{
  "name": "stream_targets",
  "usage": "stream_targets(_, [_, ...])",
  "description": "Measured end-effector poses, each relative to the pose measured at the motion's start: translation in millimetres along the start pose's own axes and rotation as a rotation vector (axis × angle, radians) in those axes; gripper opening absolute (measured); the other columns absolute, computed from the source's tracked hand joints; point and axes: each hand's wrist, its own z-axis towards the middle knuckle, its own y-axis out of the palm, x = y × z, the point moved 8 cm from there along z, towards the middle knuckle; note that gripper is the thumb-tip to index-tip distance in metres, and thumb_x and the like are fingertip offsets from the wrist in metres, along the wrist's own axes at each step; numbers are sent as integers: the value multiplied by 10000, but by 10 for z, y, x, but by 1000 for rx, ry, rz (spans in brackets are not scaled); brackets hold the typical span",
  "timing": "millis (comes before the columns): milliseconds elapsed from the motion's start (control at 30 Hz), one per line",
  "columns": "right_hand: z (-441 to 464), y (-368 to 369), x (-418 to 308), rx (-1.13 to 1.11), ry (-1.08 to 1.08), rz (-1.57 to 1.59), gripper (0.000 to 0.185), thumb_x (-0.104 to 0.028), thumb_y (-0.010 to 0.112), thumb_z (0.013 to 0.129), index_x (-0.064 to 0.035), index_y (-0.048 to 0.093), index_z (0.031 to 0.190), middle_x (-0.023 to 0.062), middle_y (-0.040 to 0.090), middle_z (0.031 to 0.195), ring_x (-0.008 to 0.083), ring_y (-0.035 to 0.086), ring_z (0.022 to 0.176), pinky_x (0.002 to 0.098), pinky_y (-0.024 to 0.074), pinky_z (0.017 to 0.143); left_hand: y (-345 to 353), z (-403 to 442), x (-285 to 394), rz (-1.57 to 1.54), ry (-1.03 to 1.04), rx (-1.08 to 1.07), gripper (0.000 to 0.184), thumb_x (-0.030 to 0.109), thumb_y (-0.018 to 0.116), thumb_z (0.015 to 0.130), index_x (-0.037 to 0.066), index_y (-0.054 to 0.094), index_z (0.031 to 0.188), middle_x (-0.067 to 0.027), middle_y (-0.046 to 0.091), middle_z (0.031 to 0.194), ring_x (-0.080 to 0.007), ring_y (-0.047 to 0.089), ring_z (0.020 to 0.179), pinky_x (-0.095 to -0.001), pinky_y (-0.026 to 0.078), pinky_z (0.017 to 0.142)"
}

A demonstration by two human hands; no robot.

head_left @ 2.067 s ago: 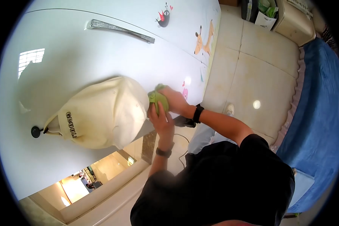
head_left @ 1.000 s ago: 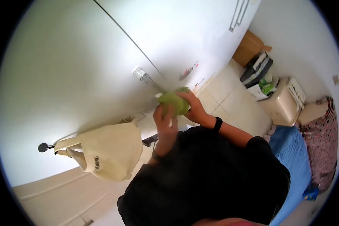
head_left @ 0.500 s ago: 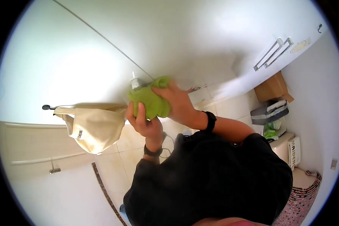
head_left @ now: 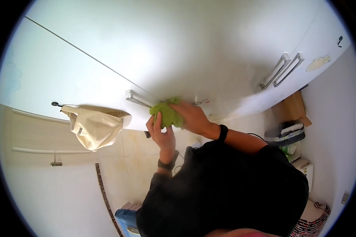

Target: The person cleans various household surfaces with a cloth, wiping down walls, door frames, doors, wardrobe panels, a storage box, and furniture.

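A crumpled green cloth [head_left: 165, 114] is held between both hands, in front of a white cabinet door [head_left: 154, 51]. My left hand [head_left: 161, 134] grips its lower side with bent fingers. From the right, my right hand [head_left: 192, 117] presses on the cloth, its fingertips partly hidden in the folds. A ribbed metal handle [head_left: 136, 98] runs down toward the cloth, which covers its lower end. To the left, a cream bag [head_left: 97, 127] hangs by its straps from a black hook [head_left: 56, 104] on the door.
Two long handles [head_left: 281, 71] are on the cabinet at the right. Beyond them, a cardboard box [head_left: 290, 106] and a grey and black bag [head_left: 286, 134] stand by the wall. At the lower left is a white door [head_left: 55, 197] with a blue item [head_left: 127, 219] nearby.
The view has turned, and the bag now appears smaller and farther left. Both hands still hold the green cloth, which has moved from beside the bag to the ribbed handle.
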Motion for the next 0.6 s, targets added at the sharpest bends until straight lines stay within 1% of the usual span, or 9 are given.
stream_targets(33, [16,-162,-53,77,-49,0,595,-85,721,742,-127,551,1311,113,564,1136,327,622,921,412,529,738,29,66,160,0,111,45,561,-169,597,731,10,568,1262,-180,533,1177,-327,561,1068,-361,525,847])
stream_targets(67, [8,-326,-115,149,-95,1,608,-83,723,738,-129,548,1318,108,565,1142,322,622,924,409,528,738,101,158,239,-56,104,63,554,-153,621,732,25,578,1255,-178,537,1168,-331,556,1067,-368,514,850])
stream_targets(167, [73,-778,-100,167,43,-78,618,-83,730,728,-115,550,1318,107,574,1167,332,616,931,397,526,745,360,451,527,-198,98,130,543,-126,670,708,60,613,1216,-162,557,1126,-338,546,1042,-394,483,867])
stream_targets(267, [40,-1260,-199,374,-108,-153,614,-98,749,701,-83,561,1286,103,586,1164,347,609,938,392,528,751,568,597,934,-233,263,115,518,-127,673,685,66,645,1166,-151,569,1104,-329,548,1023,-394,477,862])
stream_targets(300, [8,-1398,-190,410,-125,-191,582,-79,757,711,-64,559,1259,128,587,1134,348,609,937,388,522,770,658,618,1051,-220,313,58,522,-160,616,710,41,622,1192,-171,547,1134,-343,546,1035,-399,484,871])
stream_targets(367, [-115,-1612,-171,467,-147,-260,522,-41,774,731,-24,555,1204,179,590,1072,350,609,934,379,509,808,837,650,1277,-214,358,-48,524,-85,671,688,96,659,1179,-126,573,1110,-315,552,1020,-381,480,853])
stream_targets(467, [-355,-1758,212,569,34,-82,533,-46,773,768,-13,480,1212,173,565,1145,299,589,1011,368,474,872,1139,641,1514,-311,436,-128,542,-9,714,673,162,681,1186,-86,594,1085,-292,557,1005,-363,490,820])
stream_targets(500, [-449,-1748,406,579,81,-34,545,-55,760,795,-10,423,1222,167,535,1192,262,562,1072,366,451,913,1205,624,1572,-359,467,-140,550,11,721,671,182,683,1192,-77,598,1079,-287,558,1001,-358,496,808])
stream_targets(600, [-647,-1724,660,639,146,-85,496,-105,755,808,-28,475,1210,119,565,1198,237,609,1017,353,505,838,1357,462,1516,-319,454,-139,546,34,742,661,207,691,1176,-72,611,1048,-292,568,995,-354,512,777])
